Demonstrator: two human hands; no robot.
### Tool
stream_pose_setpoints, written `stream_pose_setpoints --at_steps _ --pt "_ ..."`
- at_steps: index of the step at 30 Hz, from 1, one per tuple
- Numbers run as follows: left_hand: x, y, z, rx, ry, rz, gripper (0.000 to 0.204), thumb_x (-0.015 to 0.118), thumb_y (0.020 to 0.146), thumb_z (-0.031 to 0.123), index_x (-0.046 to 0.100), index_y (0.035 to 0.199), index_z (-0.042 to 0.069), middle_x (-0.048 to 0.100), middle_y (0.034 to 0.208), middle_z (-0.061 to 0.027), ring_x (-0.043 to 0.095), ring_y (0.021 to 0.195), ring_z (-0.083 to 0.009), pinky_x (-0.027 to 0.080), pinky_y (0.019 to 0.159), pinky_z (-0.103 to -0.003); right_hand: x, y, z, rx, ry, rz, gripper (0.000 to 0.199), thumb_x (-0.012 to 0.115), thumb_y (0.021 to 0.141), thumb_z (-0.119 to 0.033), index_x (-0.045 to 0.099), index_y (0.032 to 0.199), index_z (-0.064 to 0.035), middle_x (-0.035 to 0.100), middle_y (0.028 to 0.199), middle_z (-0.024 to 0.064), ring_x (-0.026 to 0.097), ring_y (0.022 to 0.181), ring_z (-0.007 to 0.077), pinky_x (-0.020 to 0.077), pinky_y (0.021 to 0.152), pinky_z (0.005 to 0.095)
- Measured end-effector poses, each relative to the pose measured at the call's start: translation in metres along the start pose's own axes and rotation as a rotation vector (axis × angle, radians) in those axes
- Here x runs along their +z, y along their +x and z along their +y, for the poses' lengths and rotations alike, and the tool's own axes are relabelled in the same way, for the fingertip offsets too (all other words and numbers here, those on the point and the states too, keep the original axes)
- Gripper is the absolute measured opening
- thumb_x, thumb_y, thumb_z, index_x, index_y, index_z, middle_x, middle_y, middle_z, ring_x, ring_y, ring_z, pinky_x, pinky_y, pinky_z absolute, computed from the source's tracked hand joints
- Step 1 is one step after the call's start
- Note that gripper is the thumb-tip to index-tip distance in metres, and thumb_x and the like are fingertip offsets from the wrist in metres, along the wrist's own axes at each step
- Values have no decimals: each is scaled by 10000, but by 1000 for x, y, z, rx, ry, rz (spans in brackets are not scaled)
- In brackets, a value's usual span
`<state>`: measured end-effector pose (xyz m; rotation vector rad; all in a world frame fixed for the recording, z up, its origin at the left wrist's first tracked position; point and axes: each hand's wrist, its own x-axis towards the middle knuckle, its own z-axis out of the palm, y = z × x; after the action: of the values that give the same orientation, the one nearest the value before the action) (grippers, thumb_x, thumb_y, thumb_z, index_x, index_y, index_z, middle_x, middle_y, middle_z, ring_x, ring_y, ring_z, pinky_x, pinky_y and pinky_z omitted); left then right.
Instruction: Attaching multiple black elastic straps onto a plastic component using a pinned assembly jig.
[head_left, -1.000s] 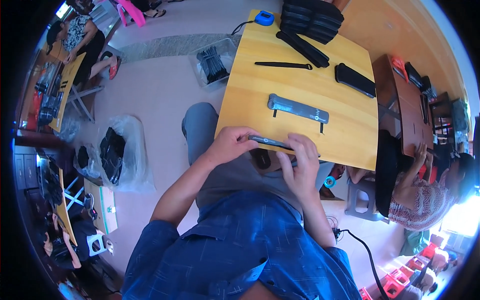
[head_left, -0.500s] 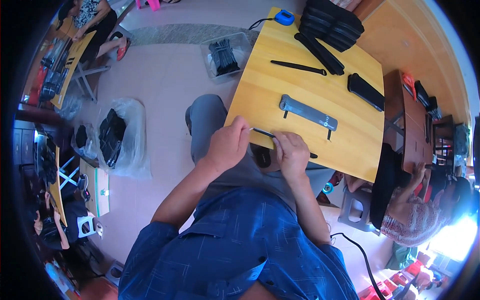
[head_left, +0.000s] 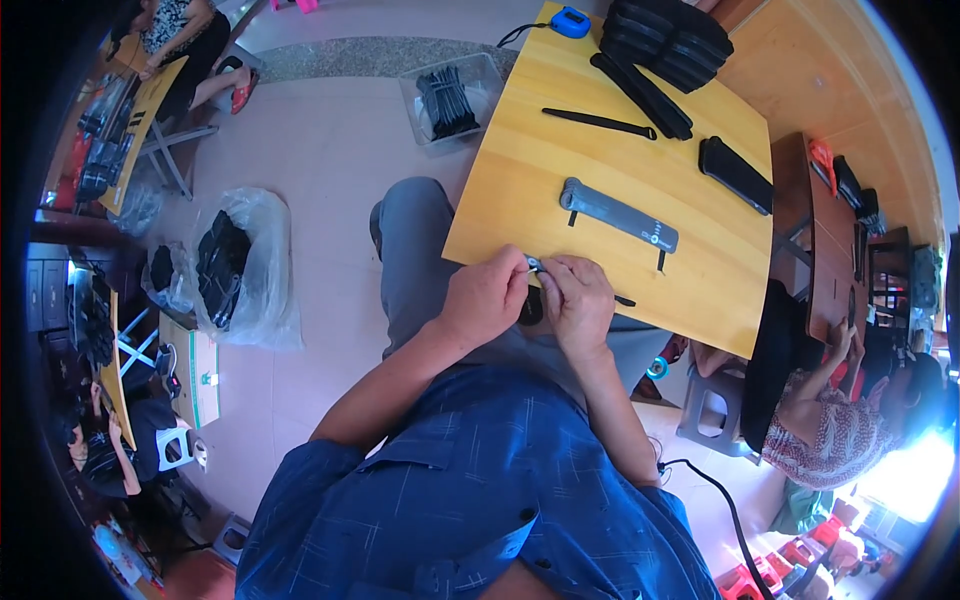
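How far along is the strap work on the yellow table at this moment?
Possibly done: a grey strap lies flat mid-table, apart from the hands. In hand: left hand and right hand pinch a small metal piece on a thin dark strip at the table's near edge. Possibly left: black pieces stacked at the far corner.

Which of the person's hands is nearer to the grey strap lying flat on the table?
The right hand. It is at the table's near edge, just below the grey strap. The left hand is farther away, beside the right hand.
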<state>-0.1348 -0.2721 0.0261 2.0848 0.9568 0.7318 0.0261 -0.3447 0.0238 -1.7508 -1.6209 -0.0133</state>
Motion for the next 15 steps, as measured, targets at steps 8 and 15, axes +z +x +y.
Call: stream_pose_setpoints --at_steps 8,15 --pt "5 1 -4 22 -1 -8 84 620 959 111 575 1025 86 691 814 -154 700 747 -401 543 626 -505 2 -1 0 22 5 4 161 794 824 -97 767 978 -62 720 954 97 688 894 300 557 800 410" --pt "3 2 0 -42 -19 -49 176 621 953 95 595 1125 68 710 802 -166 708 745 -390 548 650 -486 2 -1 -1 30 0 4 163 794 824 -98 766 981 -62 721 954 100 687 895 304 556 801 411"
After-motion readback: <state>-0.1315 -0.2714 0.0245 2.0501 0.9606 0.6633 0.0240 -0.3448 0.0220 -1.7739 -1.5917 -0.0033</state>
